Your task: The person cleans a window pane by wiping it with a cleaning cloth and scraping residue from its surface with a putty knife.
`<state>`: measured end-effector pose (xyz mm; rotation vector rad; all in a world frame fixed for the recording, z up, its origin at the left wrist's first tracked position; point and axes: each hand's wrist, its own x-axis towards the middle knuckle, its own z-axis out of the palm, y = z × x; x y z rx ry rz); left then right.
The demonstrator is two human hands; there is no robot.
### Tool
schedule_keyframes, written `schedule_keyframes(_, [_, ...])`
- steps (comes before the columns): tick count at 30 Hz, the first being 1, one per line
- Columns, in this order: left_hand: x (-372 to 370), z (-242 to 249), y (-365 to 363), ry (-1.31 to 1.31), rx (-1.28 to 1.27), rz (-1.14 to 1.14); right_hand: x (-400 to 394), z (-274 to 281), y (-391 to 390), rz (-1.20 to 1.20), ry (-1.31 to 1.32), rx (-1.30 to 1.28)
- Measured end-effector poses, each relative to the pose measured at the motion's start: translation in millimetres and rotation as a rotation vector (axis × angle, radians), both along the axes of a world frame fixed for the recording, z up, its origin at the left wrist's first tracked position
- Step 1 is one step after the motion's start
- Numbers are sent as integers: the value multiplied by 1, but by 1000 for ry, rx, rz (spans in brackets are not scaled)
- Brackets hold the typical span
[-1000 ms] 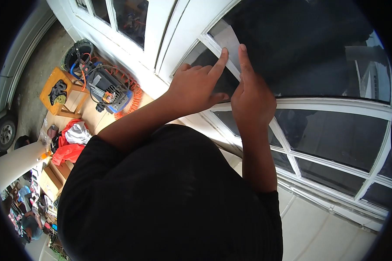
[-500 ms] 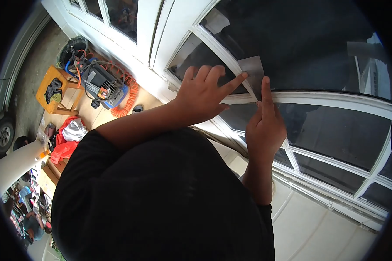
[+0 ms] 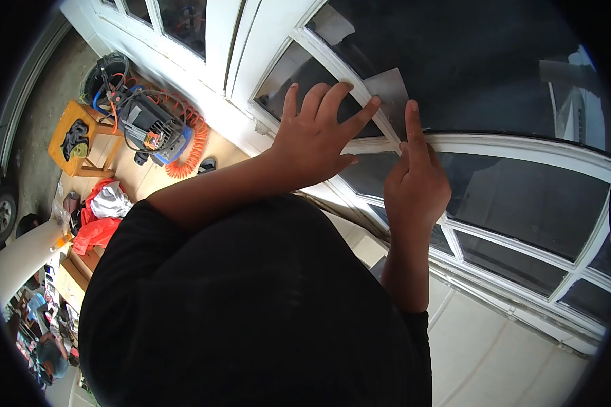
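Note:
A translucent piece of sheet [image 3: 389,89] lies against the dark glass pane [image 3: 482,74] at a corner of the white window frame [image 3: 523,153]. My left hand [image 3: 313,136] has its fingers spread, and its index fingertip touches the frame bar beside the sheet's left edge. At the sheet's lower right is my right hand [image 3: 417,173], with the index finger stretched out along the glass and the other fingers curled in. Whether those curled fingers hold anything is hidden. Another pale piece [image 3: 332,26] sits at the pane's upper left corner.
On the left are a wooden stool [image 3: 71,139] with dark gloves on it, a machine [image 3: 153,122] with an orange coiled hose [image 3: 198,139], a black bucket, and red and white cloth [image 3: 102,220]. A wheel and a person [image 3: 51,356] are at the far left.
My left hand's fingers have spread wider, and its index fingertip has moved from the sheet to the frame bar. The view has shifted slightly. My right index finger stays by the sheet's edge.

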<state>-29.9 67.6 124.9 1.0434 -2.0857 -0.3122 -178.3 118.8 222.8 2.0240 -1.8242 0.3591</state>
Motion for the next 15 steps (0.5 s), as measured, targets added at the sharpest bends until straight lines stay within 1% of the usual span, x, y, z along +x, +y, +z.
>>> schedule_keyframes(1, [0, 1, 1, 0, -1, -1, 2, 1, 0, -10, -24, 42])
schedule_keyframes(5, [2, 1, 1, -3, 10, -9, 0, -5, 0, -49, -28, 41])
schedule_keyframes(7, [0, 1, 2, 11, 20, -21, -3, -13, -7, 83, 1, -98])
schedule_keyframes(10, [2, 0, 1, 8, 17, -20, -4, -4, 0, 29, 44, -41])
schedule_keyframes(14, [0, 0, 2, -17, 20, -25, -4, -5, 1, 47, 20, -75])
schedule_keyframes(15, [-1, -1, 2, -17, 30, -28, 1, 0, 2, 10, 33, -14])
